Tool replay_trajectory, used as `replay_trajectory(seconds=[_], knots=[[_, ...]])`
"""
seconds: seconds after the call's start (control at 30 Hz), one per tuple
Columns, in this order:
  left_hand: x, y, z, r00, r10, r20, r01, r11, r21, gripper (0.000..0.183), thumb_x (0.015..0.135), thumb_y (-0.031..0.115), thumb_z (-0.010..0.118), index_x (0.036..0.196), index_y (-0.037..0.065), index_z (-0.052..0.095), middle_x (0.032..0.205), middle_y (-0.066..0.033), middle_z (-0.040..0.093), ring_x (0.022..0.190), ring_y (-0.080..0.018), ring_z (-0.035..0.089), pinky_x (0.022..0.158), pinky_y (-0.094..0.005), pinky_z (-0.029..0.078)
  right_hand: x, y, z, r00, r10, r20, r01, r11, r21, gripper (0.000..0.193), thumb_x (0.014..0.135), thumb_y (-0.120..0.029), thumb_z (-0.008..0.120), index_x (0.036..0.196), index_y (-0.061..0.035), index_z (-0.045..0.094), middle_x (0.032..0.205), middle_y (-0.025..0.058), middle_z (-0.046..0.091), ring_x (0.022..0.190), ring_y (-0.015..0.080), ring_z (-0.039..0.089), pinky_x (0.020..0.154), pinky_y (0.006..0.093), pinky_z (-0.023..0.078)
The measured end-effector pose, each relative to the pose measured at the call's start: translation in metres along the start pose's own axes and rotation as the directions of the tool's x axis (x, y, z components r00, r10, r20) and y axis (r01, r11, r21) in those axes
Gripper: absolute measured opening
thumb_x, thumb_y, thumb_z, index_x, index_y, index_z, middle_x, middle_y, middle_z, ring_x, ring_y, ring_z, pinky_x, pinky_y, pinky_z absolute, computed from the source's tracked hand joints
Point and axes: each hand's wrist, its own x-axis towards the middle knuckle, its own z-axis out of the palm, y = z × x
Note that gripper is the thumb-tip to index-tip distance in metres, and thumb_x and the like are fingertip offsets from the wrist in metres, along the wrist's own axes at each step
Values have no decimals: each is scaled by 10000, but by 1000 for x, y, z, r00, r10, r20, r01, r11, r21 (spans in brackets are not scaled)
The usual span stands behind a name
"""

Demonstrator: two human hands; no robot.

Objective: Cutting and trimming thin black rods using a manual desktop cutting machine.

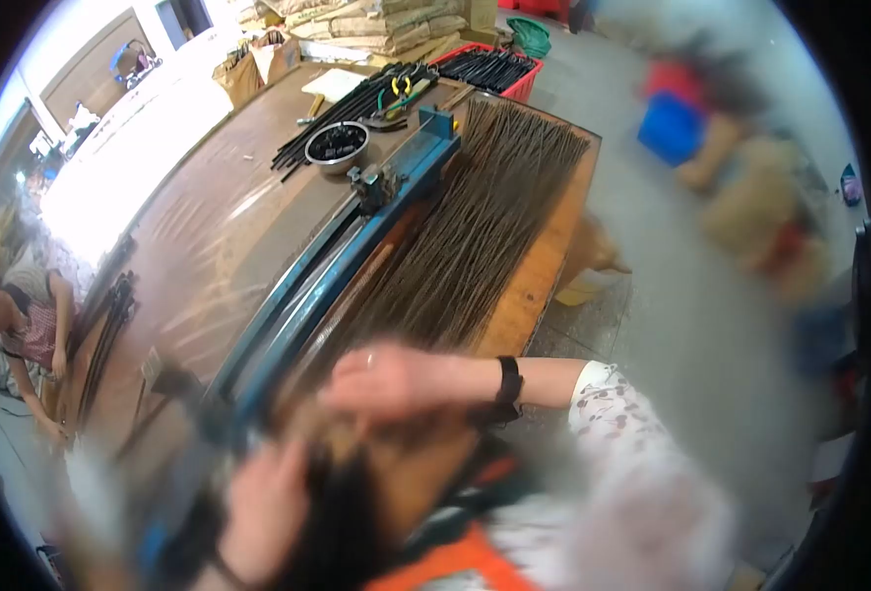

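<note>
My right hand (pixel 386 382), with a dark band at its wrist, hovers over the near end of a wide spread of thin dark rods (pixel 484 207). Its fingers are curled in; whatever they hold, if anything, is hidden. Lower and to the left, my left hand (pixel 263 507) is smeared by motion beside the near end of a long blue metal rail fixture (pixel 302 320). Its fingers do not show clearly. The fixture runs away from me along the left of the rods, with a clamp-like metal block (pixel 374 187) near its far end.
On the brown table (pixel 228 217) stand a metal bowl (pixel 337 166) of small black parts, pliers (pixel 396 87) and black rods (pixel 302 146). A red crate (pixel 524 87) of black pieces stands beyond. Another person (pixel 36 320) works at the left edge. Stacked sacks (pixel 386 30) lie behind.
</note>
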Motion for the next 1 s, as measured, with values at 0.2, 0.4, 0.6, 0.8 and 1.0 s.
replay_trajectory(seconds=[0.2,0.4,0.6,0.8,1.0], knots=[[61,-22,-39,993,4,-116,1,999,40,238,764,-9,575,992,59,582,809,-150,561,729,-368,581,605,-465,478,2,42,-85,931,364,-28,-355,884,-306,488,778,-336,796,1198,-128,659,735,71,646,641,268,644,571,370,542],[105,-18,-17,996,81,-38,-82,997,-1,193,855,79,611,1047,91,628,791,-129,607,709,-343,618,576,-443,500,-16,69,-126,930,367,-24,-340,831,-440,484,790,-333,796,1198,-108,663,724,65,636,614,262,627,566,364,528],[125,-16,-5,965,215,-152,-208,976,56,300,844,220,699,1085,70,601,797,-104,609,673,-315,614,546,-417,510,-37,82,-143,924,315,-216,-382,774,-505,391,795,-256,793,1141,-112,683,705,43,591,637,233,602,562,358,513],[125,-14,-3,983,173,-52,-176,983,-49,185,887,147,634,1060,85,620,806,-142,609,716,-357,618,619,-457,518,-26,93,-143,914,392,-107,-396,801,-450,179,821,-245,726,964,-189,635,678,57,586,654,260,633,574,383,526],[120,-17,-7,996,50,72,-47,998,-46,287,874,197,643,1131,75,603,865,-144,634,783,-354,641,653,-462,533,-18,93,-103,991,130,-10,-129,968,-218,297,828,-219,732,1101,-112,690,669,98,608,598,289,624,584,400,542]])
